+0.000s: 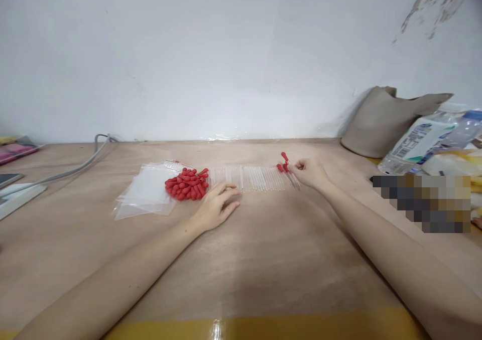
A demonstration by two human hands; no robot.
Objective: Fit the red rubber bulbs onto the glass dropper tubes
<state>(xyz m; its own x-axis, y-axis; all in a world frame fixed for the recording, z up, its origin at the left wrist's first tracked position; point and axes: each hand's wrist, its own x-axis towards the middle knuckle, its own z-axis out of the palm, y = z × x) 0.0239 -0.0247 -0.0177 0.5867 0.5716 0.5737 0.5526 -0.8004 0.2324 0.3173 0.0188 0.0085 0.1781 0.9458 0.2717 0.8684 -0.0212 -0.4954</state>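
just past the right end of the row of clear tubes (246, 178), a few finished droppers with red caps (283, 163), lying on the table (263, 259) with long axes running roughly away from the body, same as the tubes in the row. pinched at that spot by the right hand (311, 172), fingertips pressed together on one thin tube, though hard to tell exactly how many were gripped. nearer the other end, the pile of red rubber caps (187, 183), just beside the row's left edge and partly on the clear plastic bags (147, 192). left hand (218, 207) resting palm down, fingers loosely spread, tips touching or almost touching the near edge of the row, caps just up and to its left. closer to the caps: the left hand; closer to the capped droppers: the right. further out, a grey cable (81, 165) at left, a beige bag (384, 121) and packets at right.
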